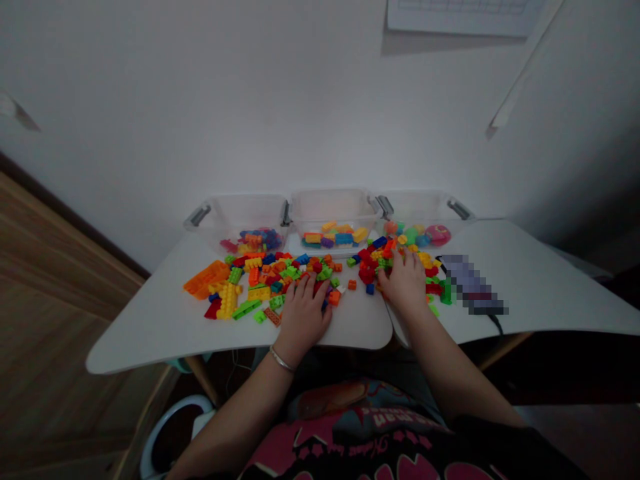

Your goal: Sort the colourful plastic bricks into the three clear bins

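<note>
My left hand (303,310) lies palm down on the white table (150,320), fingers stretched forward onto the near edge of a spread of coloured plastic bricks (273,273). A bracelet sits on that wrist. My right hand (406,279) also rests palm down, fingers spread over a second cluster of bricks (375,257), mostly red, yellow and green. Neither hand visibly holds a brick. An orange flat plate (206,278) and a yellow stack (227,301) lie at the left end of the spread.
Three clear plastic bins stand against the wall: the left bin (235,223) holds a few bricks, the middle bin (334,220) several bricks, the right bin (425,217) round coloured pieces. A blurred dark object (473,287) lies right of my right hand. A second tabletop (550,280) adjoins at the right.
</note>
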Available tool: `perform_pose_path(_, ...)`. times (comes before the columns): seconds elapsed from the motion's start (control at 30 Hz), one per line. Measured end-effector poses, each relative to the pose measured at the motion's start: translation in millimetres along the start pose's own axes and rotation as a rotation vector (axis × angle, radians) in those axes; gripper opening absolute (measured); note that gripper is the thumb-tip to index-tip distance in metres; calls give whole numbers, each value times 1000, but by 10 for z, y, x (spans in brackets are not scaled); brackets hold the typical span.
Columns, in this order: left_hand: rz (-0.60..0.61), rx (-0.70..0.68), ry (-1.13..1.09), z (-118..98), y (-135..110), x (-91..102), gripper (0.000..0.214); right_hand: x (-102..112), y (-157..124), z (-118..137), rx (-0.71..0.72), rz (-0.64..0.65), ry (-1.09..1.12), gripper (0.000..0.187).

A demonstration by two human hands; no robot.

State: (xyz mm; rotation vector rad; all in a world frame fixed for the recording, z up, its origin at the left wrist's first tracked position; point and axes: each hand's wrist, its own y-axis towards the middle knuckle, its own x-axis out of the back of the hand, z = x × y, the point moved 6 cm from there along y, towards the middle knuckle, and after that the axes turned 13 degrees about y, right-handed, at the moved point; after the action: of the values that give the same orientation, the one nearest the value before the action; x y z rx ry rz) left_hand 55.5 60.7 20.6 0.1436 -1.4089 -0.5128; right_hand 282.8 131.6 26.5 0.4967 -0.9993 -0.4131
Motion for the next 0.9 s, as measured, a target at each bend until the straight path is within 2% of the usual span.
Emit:
perform_pose_path(0.13, 2, 0, 0, -1, 0, -8, 49, -49, 25, -96, -47, -11, 23, 56)
perform_pose_path(0.3, 18, 8, 3, 6, 6, -12, 49, -65, 78, -91, -67, 34, 17, 48)
perform_pose_path(0.43, 19, 8, -3, 7, 6, 3, 48, -52, 107, -77, -45, 10, 88, 45)
perform_pose_path(0.7, 11, 7, -8, 6, 3, -1, 48, 19, 150, -59, 19, -146, 367, 35)
perform_pose_path(0.8, 4, 7, -5, 9, -1, -5, 48, 29, 163, -112, -32, -183, 546, 33)
perform_pose_path(0.9, 1, 7, -5, 9, 1, -13, 49, 39, 185, -166, -153, -215, 742, 31)
